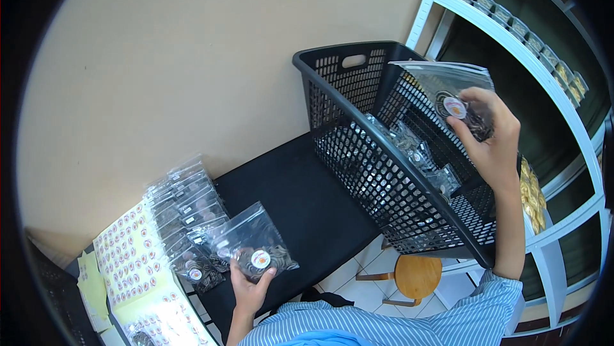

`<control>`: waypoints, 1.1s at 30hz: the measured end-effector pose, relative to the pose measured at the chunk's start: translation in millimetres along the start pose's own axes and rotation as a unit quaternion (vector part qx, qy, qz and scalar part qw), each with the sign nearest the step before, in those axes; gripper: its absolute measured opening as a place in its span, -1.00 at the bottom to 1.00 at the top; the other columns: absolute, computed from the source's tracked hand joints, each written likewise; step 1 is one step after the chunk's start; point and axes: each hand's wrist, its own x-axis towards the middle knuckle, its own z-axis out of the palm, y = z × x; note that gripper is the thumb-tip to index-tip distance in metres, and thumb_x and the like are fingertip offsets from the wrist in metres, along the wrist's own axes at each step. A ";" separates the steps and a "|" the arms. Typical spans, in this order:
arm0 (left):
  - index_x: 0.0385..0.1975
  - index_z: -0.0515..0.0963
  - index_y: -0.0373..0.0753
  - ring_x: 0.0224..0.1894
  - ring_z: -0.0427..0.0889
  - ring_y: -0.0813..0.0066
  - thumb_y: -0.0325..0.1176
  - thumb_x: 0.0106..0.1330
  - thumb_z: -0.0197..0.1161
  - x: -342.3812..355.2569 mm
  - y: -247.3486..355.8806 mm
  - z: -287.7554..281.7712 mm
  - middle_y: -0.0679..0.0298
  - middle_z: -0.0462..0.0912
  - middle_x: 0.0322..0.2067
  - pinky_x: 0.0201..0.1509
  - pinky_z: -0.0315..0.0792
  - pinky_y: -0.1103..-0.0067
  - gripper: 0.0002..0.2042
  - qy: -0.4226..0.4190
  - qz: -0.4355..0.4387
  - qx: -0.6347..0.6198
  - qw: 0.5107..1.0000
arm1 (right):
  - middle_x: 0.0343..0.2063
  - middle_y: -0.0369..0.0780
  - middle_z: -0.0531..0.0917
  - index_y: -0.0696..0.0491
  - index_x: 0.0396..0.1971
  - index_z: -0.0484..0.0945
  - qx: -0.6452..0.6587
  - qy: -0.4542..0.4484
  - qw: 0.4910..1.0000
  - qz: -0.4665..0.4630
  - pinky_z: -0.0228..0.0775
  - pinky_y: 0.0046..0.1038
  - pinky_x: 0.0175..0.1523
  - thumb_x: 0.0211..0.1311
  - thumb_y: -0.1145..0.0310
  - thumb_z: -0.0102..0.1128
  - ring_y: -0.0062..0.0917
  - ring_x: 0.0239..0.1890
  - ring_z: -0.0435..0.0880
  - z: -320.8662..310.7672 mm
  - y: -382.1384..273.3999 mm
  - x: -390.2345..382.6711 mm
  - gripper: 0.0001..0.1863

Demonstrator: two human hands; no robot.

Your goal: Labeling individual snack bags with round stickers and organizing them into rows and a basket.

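Observation:
My left hand [250,293] pinches a clear zip bag [247,233] of small dark pieces by its lower part, a round white sticker near the thumb. That bag lies at the edge of several similar filled zip bags [185,199], overlapped in a row on the black table [281,183]. Raised over the large black crate [377,116], my right hand [495,135] grips another zip bag [441,76] with a round label and dark contents at its bottom. More filled bags [416,148] lie inside the crate, partly hidden by its mesh wall.
Sheets of round stickers [131,250] lie left of the bag row. A wooden stool [417,275] stands on the tiled floor below the crate. White metal shelving [511,32] with clear tubs [502,13] rises on the right. A beige wall [173,71] backs the table.

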 end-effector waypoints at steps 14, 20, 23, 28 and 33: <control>0.06 -0.02 -0.30 0.07 0.29 0.30 -0.53 -0.07 0.19 62.9 113.7 117.1 0.05 0.23 0.01 0.15 0.18 0.45 -0.33 -0.352 0.264 -0.031 0.897 | -0.03 -0.10 0.38 0.09 -0.50 0.55 0.521 -0.296 0.786 0.150 0.08 -0.39 0.14 -0.18 0.37 0.34 -0.39 0.07 0.30 23.5 -44.6 -31.6 -0.79; 0.01 -0.18 -0.14 0.18 0.03 0.09 -0.26 -0.14 0.40 66.1 99.5 76.3 -0.09 -0.21 0.16 0.05 0.25 0.23 -0.15 -0.211 0.337 0.111 0.911 | -0.29 -0.21 0.58 0.12 -0.40 0.50 0.438 -0.027 0.864 0.248 0.32 -0.61 -0.13 0.11 0.35 0.08 -0.67 -0.28 0.50 13.5 -17.8 -18.1 -0.85; -0.03 -0.07 -0.18 0.15 0.07 0.11 -0.31 -0.15 0.38 65.0 82.6 16.3 -0.03 -0.11 0.16 0.07 0.20 0.27 -0.23 -0.061 0.261 0.242 0.932 | -0.33 -0.28 0.56 0.16 -0.32 0.49 0.402 0.139 0.867 0.259 0.23 -0.67 -0.10 0.15 0.35 0.06 -0.72 -0.28 0.46 -0.3 34.4 -19.0 -0.80; 0.08 0.02 -0.22 0.15 0.08 0.30 -0.45 0.03 0.17 46.7 38.7 -69.9 0.15 -0.03 0.17 0.11 0.09 0.40 -0.39 0.173 0.142 0.280 0.934 | -0.39 -0.33 0.53 0.15 -0.33 0.49 0.373 0.166 0.872 0.270 0.22 -0.69 -0.13 0.15 0.36 0.07 -0.75 -0.31 0.43 -0.9 47.4 -17.7 -0.82; 0.03 0.03 -0.37 0.20 -0.03 0.11 -0.48 -0.02 0.21 35.6 8.2 -118.6 0.00 -0.06 0.18 0.23 -0.11 0.31 -0.38 0.211 0.142 0.478 0.841 | -0.36 -0.30 0.55 0.15 -0.34 0.47 0.348 0.152 0.897 0.227 0.26 -0.67 -0.13 0.14 0.39 0.08 -0.73 -0.28 0.46 1.5 28.9 -15.9 -0.84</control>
